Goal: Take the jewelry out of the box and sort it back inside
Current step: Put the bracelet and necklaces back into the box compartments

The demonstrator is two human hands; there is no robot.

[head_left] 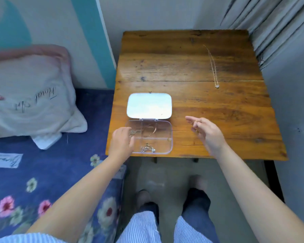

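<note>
A clear plastic jewelry box (170, 135) lies open near the table's front edge, its mirrored lid (149, 105) folded back flat. Inside are a thin gold bangle (154, 131), a heap of silver pieces (147, 149) in the front compartment, and a silver chain (132, 132) at the back left. My left hand (121, 142) lies over the box's left edge, with its fingertips by that chain. My right hand (205, 132) hovers right of the box, fingers loosely curled, with a small gold piece (197, 131) showing between them. A thin gold necklace (212, 67) lies stretched out at the table's far right.
The wooden table (182, 67) stands between a bed with a blue floral cover (42, 172) on the left and a grey curtain (279, 28) at the back right. A pillow (30, 95) leans on the wall. My feet (165, 199) are on the floor below.
</note>
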